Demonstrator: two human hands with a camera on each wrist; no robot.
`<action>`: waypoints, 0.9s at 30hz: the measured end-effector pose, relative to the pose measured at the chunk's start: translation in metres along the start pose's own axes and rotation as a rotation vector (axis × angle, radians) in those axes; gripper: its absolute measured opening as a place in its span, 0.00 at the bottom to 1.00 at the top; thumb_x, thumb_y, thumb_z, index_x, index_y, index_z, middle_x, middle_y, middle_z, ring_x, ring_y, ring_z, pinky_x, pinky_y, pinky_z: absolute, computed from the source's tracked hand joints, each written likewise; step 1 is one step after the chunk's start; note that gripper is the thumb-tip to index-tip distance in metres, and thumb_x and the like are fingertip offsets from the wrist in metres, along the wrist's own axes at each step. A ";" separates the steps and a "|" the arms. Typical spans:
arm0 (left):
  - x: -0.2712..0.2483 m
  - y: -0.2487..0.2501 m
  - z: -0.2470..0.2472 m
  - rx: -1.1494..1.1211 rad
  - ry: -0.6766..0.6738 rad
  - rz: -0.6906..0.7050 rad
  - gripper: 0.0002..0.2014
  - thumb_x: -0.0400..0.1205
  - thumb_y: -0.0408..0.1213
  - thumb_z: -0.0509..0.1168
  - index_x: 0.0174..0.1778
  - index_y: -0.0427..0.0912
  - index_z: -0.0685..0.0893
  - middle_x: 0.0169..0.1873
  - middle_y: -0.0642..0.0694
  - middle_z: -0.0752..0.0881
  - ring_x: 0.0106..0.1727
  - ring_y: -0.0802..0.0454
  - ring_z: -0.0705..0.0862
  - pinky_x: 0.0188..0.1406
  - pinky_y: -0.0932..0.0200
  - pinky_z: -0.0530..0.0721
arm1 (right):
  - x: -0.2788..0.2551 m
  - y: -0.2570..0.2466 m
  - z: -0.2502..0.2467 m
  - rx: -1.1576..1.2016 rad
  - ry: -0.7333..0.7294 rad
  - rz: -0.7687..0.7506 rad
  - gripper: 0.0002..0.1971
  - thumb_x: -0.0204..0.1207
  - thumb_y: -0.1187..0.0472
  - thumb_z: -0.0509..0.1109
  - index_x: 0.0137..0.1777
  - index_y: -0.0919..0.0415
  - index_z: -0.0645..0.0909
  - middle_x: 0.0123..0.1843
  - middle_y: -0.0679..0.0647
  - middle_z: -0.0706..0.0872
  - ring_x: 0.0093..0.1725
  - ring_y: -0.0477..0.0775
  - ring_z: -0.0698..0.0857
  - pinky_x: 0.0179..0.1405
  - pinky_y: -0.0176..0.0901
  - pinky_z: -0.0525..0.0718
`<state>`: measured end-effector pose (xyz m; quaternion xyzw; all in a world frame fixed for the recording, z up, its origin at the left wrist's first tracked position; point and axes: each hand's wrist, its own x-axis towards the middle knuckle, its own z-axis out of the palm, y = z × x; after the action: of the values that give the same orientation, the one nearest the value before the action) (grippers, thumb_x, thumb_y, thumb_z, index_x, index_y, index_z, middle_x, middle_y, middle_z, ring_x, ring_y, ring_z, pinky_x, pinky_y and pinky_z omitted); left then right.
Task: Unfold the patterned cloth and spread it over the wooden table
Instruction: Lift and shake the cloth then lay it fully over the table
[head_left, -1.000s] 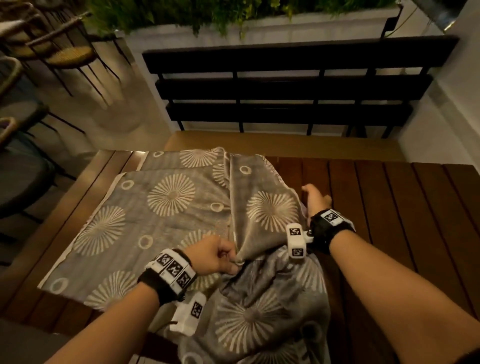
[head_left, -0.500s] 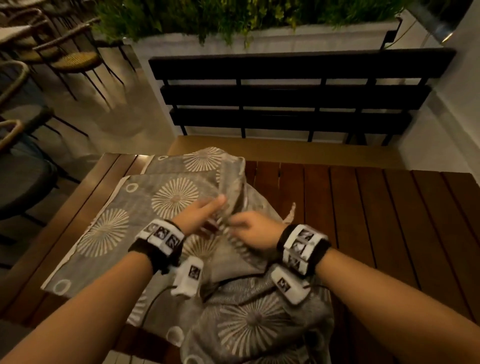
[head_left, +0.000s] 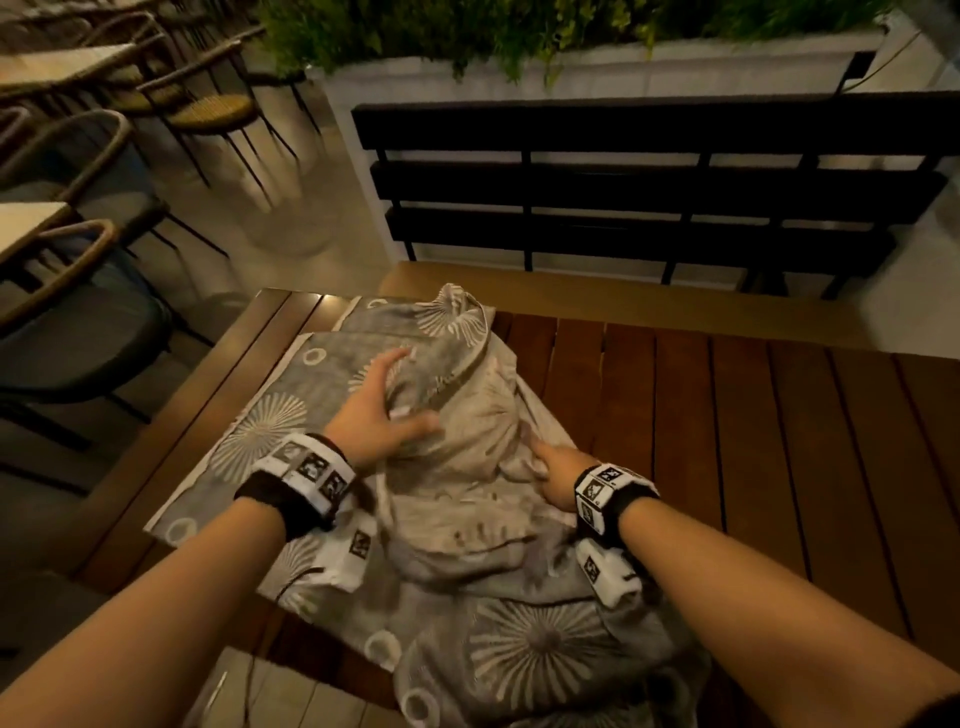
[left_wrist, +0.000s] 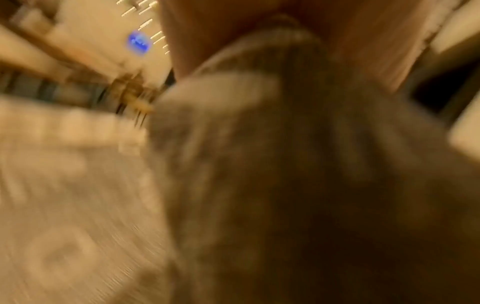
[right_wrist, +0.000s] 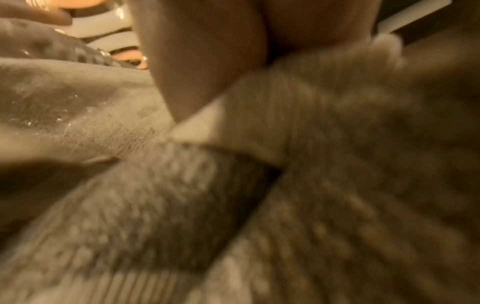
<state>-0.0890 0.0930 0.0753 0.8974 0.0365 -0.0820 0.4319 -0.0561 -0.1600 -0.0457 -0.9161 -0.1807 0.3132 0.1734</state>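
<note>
- We see the wooden slatted table (head_left: 727, 415), its right half bare; the grey sunburst-patterned cloth (head_left: 270, 426) covers only the left part, bunched in a mound at the middle, with a loose end hanging over the near edge.
- We judge that hanging weight could drag the cloth off if we let go.
- Our left hand (head_left: 376, 410) cups the mound's left side, fingers spread and curved.
- Our right hand (head_left: 558, 475) pinches a fold at its right side.
</note>
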 end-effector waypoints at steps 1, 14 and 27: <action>-0.001 -0.013 -0.004 0.288 -0.074 0.031 0.38 0.79 0.37 0.71 0.81 0.58 0.57 0.58 0.50 0.84 0.54 0.52 0.85 0.54 0.57 0.83 | -0.001 0.002 -0.001 -0.034 -0.025 -0.022 0.35 0.83 0.58 0.60 0.85 0.43 0.47 0.69 0.67 0.78 0.51 0.64 0.84 0.38 0.45 0.78; 0.051 -0.056 0.003 0.936 -0.137 -0.025 0.20 0.85 0.43 0.54 0.71 0.68 0.73 0.66 0.40 0.83 0.57 0.39 0.86 0.57 0.52 0.82 | -0.072 0.072 -0.074 -0.076 0.182 0.138 0.15 0.76 0.38 0.68 0.51 0.48 0.82 0.45 0.51 0.85 0.48 0.54 0.84 0.40 0.45 0.77; 0.036 0.007 0.093 0.977 -0.220 0.364 0.25 0.80 0.54 0.56 0.74 0.57 0.73 0.74 0.43 0.70 0.76 0.39 0.67 0.71 0.40 0.72 | -0.033 0.031 -0.049 0.165 0.263 0.129 0.15 0.78 0.53 0.65 0.64 0.51 0.80 0.60 0.57 0.76 0.50 0.60 0.82 0.50 0.50 0.83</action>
<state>-0.0638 0.0151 0.0173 0.9719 -0.2078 -0.1070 -0.0280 -0.0420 -0.2115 -0.0057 -0.9415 -0.0711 0.2149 0.2496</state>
